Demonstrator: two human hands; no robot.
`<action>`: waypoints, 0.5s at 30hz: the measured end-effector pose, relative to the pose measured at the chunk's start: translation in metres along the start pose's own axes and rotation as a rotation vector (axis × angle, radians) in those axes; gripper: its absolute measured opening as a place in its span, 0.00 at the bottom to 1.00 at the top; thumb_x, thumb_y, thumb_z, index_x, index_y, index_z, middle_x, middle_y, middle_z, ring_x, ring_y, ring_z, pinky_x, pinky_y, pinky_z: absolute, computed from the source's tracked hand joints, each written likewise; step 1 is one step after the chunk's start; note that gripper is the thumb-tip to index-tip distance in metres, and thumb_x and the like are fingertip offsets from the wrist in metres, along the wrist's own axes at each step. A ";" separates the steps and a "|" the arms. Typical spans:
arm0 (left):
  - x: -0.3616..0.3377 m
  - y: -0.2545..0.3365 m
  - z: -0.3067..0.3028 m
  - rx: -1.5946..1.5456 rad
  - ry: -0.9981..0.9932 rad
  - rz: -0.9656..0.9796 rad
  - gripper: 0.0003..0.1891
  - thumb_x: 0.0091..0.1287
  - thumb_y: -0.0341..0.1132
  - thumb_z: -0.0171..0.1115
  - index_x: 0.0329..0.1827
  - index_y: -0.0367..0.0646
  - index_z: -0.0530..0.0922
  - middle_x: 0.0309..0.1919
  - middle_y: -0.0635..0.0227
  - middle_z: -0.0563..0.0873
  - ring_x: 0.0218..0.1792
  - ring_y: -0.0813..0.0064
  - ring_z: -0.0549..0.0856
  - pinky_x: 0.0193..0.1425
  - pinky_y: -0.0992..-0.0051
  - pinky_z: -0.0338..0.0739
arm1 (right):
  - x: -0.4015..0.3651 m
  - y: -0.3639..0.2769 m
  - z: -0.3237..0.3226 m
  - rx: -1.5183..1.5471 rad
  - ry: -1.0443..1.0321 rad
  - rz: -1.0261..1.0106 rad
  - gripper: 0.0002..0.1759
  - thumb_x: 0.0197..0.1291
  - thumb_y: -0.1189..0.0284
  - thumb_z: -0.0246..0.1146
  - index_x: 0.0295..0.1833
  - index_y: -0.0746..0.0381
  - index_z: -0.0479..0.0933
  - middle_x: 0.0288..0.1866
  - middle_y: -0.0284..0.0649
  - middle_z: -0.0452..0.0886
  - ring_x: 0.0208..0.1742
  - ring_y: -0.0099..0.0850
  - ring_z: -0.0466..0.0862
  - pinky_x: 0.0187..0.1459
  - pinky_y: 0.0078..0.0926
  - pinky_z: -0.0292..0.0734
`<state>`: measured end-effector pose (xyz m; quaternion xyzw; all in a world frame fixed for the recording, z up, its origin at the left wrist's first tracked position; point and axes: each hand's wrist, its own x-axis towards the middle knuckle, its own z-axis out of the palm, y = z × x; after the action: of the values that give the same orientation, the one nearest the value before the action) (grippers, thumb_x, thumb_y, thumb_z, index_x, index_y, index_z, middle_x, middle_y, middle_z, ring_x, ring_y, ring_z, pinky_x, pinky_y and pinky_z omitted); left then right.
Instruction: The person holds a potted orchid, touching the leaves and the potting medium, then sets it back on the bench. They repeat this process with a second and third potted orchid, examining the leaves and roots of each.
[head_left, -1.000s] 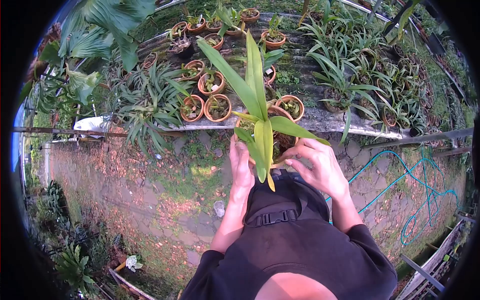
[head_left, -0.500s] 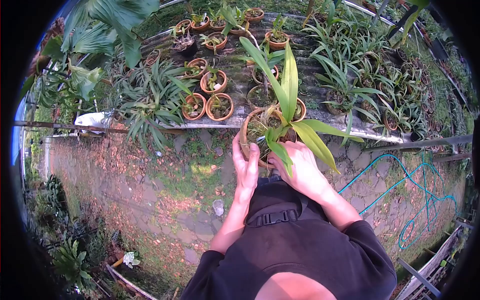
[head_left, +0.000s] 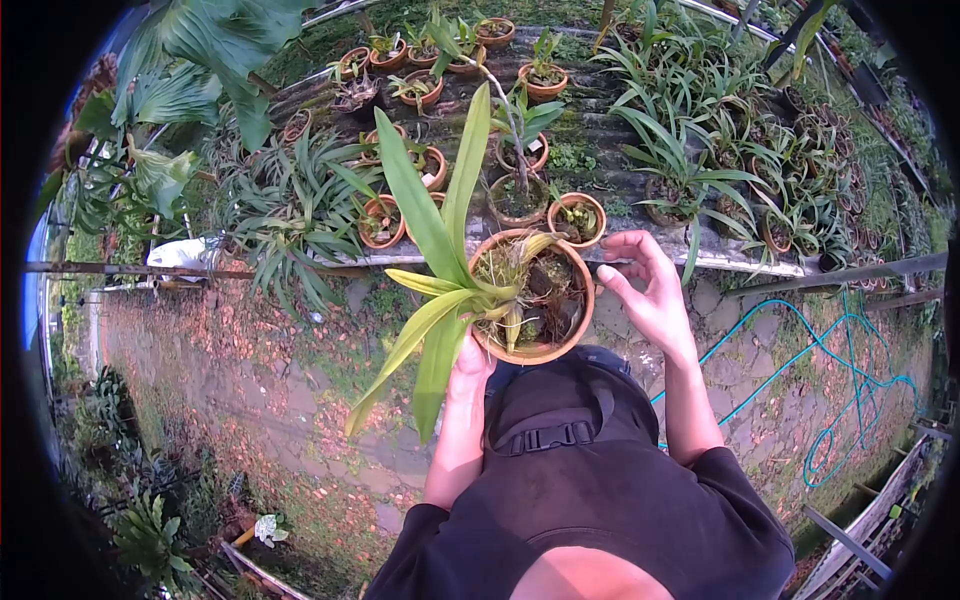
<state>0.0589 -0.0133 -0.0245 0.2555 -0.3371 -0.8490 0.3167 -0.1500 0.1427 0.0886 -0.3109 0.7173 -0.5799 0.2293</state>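
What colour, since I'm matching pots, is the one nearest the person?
That pot is orange-brown, clearest in the head view.

A plant sits in the pot between the hands, hose to the right.

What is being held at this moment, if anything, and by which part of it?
The terracotta-coloured pot with its plant: the left hand supports its lower-left side, the grip partly hidden. The right hand is open beside it.

Teal hose, R — lg lvs, L.
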 end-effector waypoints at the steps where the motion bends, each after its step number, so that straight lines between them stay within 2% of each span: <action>1: 0.002 -0.005 -0.009 -0.010 0.000 -0.004 0.29 0.78 0.55 0.53 0.68 0.39 0.76 0.60 0.58 0.86 0.58 0.62 0.86 0.67 0.58 0.81 | 0.001 -0.002 0.005 0.180 -0.026 0.077 0.13 0.67 0.76 0.70 0.54 0.65 0.79 0.54 0.39 0.82 0.56 0.29 0.84 0.55 0.31 0.81; 2: 0.004 -0.013 -0.022 -0.020 0.000 -0.008 0.29 0.78 0.55 0.53 0.67 0.38 0.76 0.59 0.58 0.87 0.57 0.62 0.87 0.66 0.59 0.82 | 0.002 -0.002 0.008 0.360 -0.052 0.154 0.12 0.68 0.75 0.70 0.54 0.65 0.78 0.57 0.39 0.82 0.58 0.29 0.83 0.56 0.31 0.81; 3: 0.006 -0.023 -0.037 0.010 0.031 0.004 0.30 0.77 0.57 0.56 0.67 0.38 0.77 0.58 0.57 0.87 0.56 0.61 0.88 0.65 0.58 0.82 | 0.003 0.004 0.007 0.379 -0.121 0.158 0.14 0.70 0.74 0.69 0.57 0.64 0.78 0.62 0.40 0.81 0.62 0.30 0.82 0.61 0.31 0.81; 4: 0.008 -0.033 -0.052 0.041 0.063 0.015 0.31 0.76 0.59 0.58 0.66 0.38 0.77 0.57 0.57 0.88 0.55 0.61 0.88 0.65 0.57 0.83 | 0.002 0.006 0.010 0.338 -0.083 0.070 0.14 0.69 0.74 0.70 0.57 0.64 0.78 0.62 0.40 0.81 0.62 0.30 0.83 0.61 0.31 0.81; 6: 0.008 -0.027 -0.062 0.053 -0.035 0.027 0.32 0.76 0.59 0.60 0.66 0.38 0.77 0.57 0.57 0.87 0.56 0.61 0.88 0.65 0.57 0.83 | 0.000 0.006 0.016 0.249 -0.009 -0.103 0.15 0.68 0.74 0.71 0.58 0.65 0.80 0.63 0.41 0.81 0.61 0.30 0.83 0.60 0.31 0.81; 7: 0.008 -0.025 -0.061 0.055 -0.054 0.027 0.32 0.76 0.59 0.60 0.66 0.38 0.77 0.58 0.57 0.87 0.56 0.60 0.88 0.66 0.57 0.83 | -0.001 0.001 0.012 0.033 0.019 -0.174 0.14 0.65 0.76 0.72 0.54 0.66 0.84 0.61 0.44 0.83 0.59 0.35 0.86 0.59 0.33 0.82; 10: 0.009 -0.022 -0.052 0.038 -0.064 0.009 0.31 0.76 0.58 0.60 0.67 0.38 0.77 0.58 0.57 0.87 0.57 0.60 0.88 0.66 0.56 0.83 | -0.004 -0.025 0.005 -0.328 -0.042 -0.309 0.11 0.61 0.76 0.73 0.49 0.66 0.87 0.58 0.45 0.84 0.57 0.41 0.88 0.58 0.36 0.83; 11: 0.009 -0.023 -0.049 0.034 -0.063 0.003 0.31 0.76 0.58 0.60 0.67 0.39 0.77 0.58 0.57 0.87 0.57 0.60 0.88 0.66 0.56 0.82 | -0.005 -0.028 0.007 -0.355 -0.040 -0.284 0.12 0.59 0.75 0.74 0.48 0.65 0.88 0.58 0.46 0.84 0.57 0.46 0.87 0.58 0.40 0.83; 15: 0.015 -0.028 -0.046 0.035 -0.065 0.002 0.31 0.76 0.57 0.61 0.68 0.39 0.76 0.59 0.57 0.87 0.57 0.60 0.87 0.66 0.56 0.82 | -0.004 -0.021 0.013 -0.425 -0.083 -0.251 0.11 0.58 0.72 0.75 0.46 0.64 0.89 0.58 0.46 0.85 0.54 0.47 0.88 0.57 0.41 0.83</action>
<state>0.0688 -0.0265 -0.0782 0.2328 -0.3624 -0.8505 0.3019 -0.1345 0.1331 0.1057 -0.4625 0.7688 -0.4265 0.1143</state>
